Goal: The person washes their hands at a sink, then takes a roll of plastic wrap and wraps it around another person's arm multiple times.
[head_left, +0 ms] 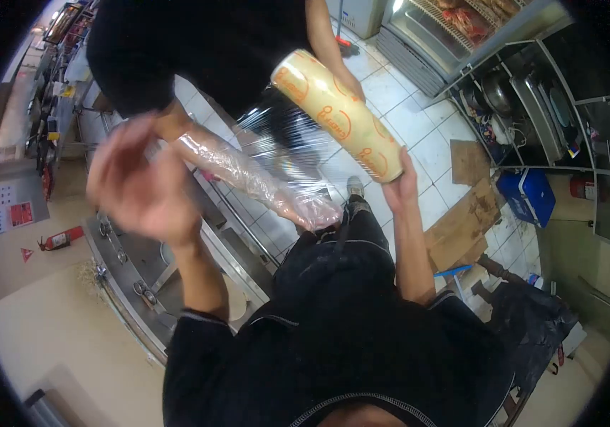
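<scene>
My right hand point(401, 183) grips the lower end of a big roll of cling film point(340, 117) with orange print on pale yellow. A clear sheet of film point(291, 146) stretches from the roll to another person's forearm point(241, 174), which is wrapped in wrinkled plastic down to the hand point(319, 213). My left hand point(145, 181) is raised beside that person's upper forearm, blurred by motion, fingers loosely spread and nothing visible in them. The upper end of the roll overlaps the person's other arm point(333, 53).
The person in black point(198, 50) stands facing me. A steel counter point(127, 274) runs along the left, below a fire extinguisher point(61, 238). Shelving with pans point(497, 92), a blue crate point(527, 196) and flattened cardboard point(465, 220) lie to the right on the tiled floor.
</scene>
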A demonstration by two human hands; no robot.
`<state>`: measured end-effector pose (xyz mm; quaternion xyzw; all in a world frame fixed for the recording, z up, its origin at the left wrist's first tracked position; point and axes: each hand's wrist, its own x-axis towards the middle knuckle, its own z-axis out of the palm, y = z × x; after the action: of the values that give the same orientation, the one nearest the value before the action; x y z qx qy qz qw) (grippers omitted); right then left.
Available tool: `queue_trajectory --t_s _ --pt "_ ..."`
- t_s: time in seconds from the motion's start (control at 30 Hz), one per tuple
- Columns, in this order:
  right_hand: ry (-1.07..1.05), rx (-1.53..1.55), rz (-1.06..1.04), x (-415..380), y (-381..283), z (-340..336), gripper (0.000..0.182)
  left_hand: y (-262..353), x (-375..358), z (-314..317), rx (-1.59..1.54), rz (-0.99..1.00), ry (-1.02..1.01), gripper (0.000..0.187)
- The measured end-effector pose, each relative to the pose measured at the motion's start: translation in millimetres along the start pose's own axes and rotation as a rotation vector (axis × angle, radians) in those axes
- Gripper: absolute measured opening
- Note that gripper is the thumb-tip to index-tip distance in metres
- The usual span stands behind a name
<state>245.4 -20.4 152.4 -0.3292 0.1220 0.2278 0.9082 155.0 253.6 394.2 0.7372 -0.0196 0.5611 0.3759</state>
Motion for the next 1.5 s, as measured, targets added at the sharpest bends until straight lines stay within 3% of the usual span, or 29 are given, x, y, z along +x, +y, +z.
queue_trajectory --t_s 0.03,0.1,0.13,0.17,0.2,0.23,0.27,0.3,0.33,0.37,0.4,0.47,0.5,0.53,0.6,0.67,0.73,0.8,0.9,0.93,1.07,1.2,1.3,1.4,1.47,1.5 --pt "0.048 0.025 0.040 7 15 -19 0.052 -14 -22 -17 -0.088 0.021 0.249 0.024" --pt "0.116 0.053 0.118 22 35 -50 0.051 -65 -78 -58 0.021 -0.118 0.522 0.014" --pt "0.150 0.016 0.160 30 46 -67 0.049 -104 -118 -70 0.277 -0.348 0.594 0.012" --pt "0.195 -0.021 0.207 37 59 -87 0.048 -137 -158 -72 0.308 -0.734 0.690 0.011" --pt "0.241 -0.056 0.252 46 73 -110 0.047 -176 -201 -80 0.206 -1.150 0.586 0.010" --pt "0.226 -0.059 0.348 54 85 -134 0.042 -231 -259 -88 0.221 -1.263 0.270 0.019" --pt "0.228 -0.073 0.394 57 89 -140 0.040 -225 -256 -43 -0.072 -1.368 0.224 0.029" --pt "0.227 -0.089 0.440 59 98 -138 0.039 -261 -294 -39 -0.050 -1.390 -0.061 0.033" --pt "0.228 -0.102 0.489 58 104 -139 0.037 -302 -338 -47 0.064 -1.302 -0.371 0.037" --pt "0.060 -0.261 0.310 56 120 -162 0.033 -348 -384 -60 0.224 -1.107 -0.648 0.042" --pt "0.082 -0.220 0.373 51 118 -156 0.033 -390 -434 -73 0.375 -0.853 -0.830 0.046" --pt "0.115 -0.134 0.513 40 106 -130 0.034 -321 -383 -41 0.181 -1.162 -0.792 0.042" --pt "0.057 -0.250 0.585 39 105 -137 0.043 -281 -353 -22 0.102 -1.314 -0.754 0.042" --pt "0.097 -0.227 0.600 34 103 -135 0.042 -268 -348 -27 -0.085 -1.432 -0.482 0.044" --pt "0.170 -0.179 0.614 19 100 -126 0.041 -235 -354 -52 0.008 -1.308 -0.461 0.050" --pt "0.176 -0.237 0.575 -5 92 -119 0.057 -168 -322 -50 0.128 -1.376 -0.513 0.050" --pt "0.180 -0.303 0.531 -30 76 -111 0.072 -148 -329 -86 0.099 -1.481 -0.648 0.045" --pt "0.301 -0.404 0.452 -64 61 -107 0.079 -84 -294 -84 -0.162 -1.439 -0.541 0.035" --pt "0.471 -0.590 0.239 -115 40 -124 0.082 -22 -259 -114 -0.225 -1.446 -0.732 0.031" --pt "0.406 -0.583 0.198 -132 15 -102 0.080 -4 -236 -118 -0.220 -1.469 -0.796 0.030" --pt "0.275 -0.356 0.027 -189 -50 -55 0.077 40 -157 -111 -0.479 -0.978 -0.898 0.044" --pt "0.005 -0.442 -0.173 -220 -97 -29 0.089 62 -102 -93 -0.861 -0.664 -0.792 0.055" --pt "-0.287 -0.240 -0.270 -220 -126 -3 0.100 71 -66 -93 -0.995 -0.466 -0.986 0.060" --pt "-0.492 -0.187 -0.437 -221 -166 20 0.101 93 -29 -80 -0.978 -0.281 -1.058 0.060" --pt "-0.988 -0.022 -0.377 -213 -201 -13 0.102 104 -18 -66 -1.029 -0.168 -1.032 0.055" --pt "-0.880 -0.095 -0.541 -214 -213 9 0.104 109 -12 -55 -1.061 -0.119 -1.036 0.053"
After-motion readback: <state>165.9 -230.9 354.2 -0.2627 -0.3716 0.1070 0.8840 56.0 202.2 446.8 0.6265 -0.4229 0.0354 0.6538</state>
